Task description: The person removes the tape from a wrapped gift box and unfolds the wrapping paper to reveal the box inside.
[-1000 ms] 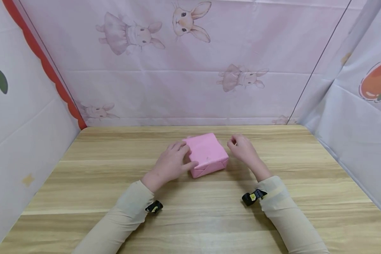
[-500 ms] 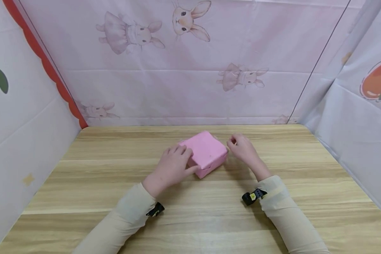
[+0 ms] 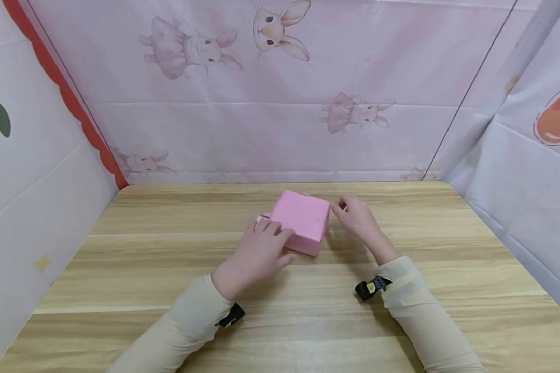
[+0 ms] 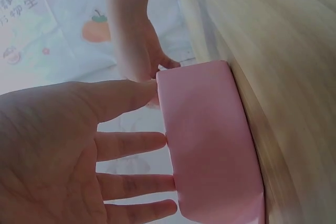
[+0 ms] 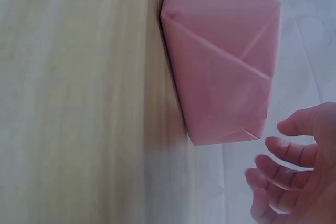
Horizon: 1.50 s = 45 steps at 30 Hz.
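A pink paper-wrapped box (image 3: 303, 213) lies on the wooden table, set at an angle. My left hand (image 3: 260, 252) is at its near left side, with straight fingers touching the box, as the left wrist view shows. A small whitish and pink bit (image 3: 262, 217) shows beyond those fingertips; I cannot tell what it is. Close to the far right corner is my right hand (image 3: 356, 218), fingers loosely bent and holding nothing. Folded triangular flaps cover one end of the box (image 5: 220, 72) in the right wrist view, apart from the right fingertips there.
The wooden table (image 3: 144, 280) has a back edge against a pink rabbit-print cloth (image 3: 261, 134). White printed cloths stand along the left and right sides. A black strapped device (image 3: 366, 290) sits on the right wrist, another (image 3: 232, 315) on the left.
The box has turned counterclockwise: its near corner has swung right and its far corner left. My left hand has moved slightly right and nearer with it. The right hand has barely moved.
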Tool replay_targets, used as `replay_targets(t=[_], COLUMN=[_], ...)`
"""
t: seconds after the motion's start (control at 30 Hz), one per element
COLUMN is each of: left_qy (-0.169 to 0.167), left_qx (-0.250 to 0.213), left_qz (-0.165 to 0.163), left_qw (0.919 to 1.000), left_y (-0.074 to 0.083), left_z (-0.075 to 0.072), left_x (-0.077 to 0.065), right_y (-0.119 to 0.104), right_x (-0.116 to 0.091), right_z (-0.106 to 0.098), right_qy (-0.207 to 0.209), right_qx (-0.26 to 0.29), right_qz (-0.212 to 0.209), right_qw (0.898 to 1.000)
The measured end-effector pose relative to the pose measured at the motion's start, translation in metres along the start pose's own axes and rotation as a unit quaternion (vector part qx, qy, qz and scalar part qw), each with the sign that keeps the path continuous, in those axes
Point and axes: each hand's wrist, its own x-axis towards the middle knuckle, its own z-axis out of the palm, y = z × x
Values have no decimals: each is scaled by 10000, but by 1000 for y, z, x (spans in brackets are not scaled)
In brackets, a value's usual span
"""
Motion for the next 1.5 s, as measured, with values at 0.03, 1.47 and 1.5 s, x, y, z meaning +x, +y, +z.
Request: replay_targets(t=[0.03,1.47,1.5], left_qy=[13,179,168], left_qx=[-12,-170,-125], left_qz=[39,967,942], left_qw=[10000,9950,9953], left_y=[1,-19,-20], left_z=[0,10,10], left_x=[0,14,15], right_y=[0,-7,-7], right_x=[0,-3,-3], right_z=[0,8,8], right_qy=[16,-83,-79], right_qx=[41,344,325], right_qz=[-32,-1032,-990], right_qw=[10000,9940,9945])
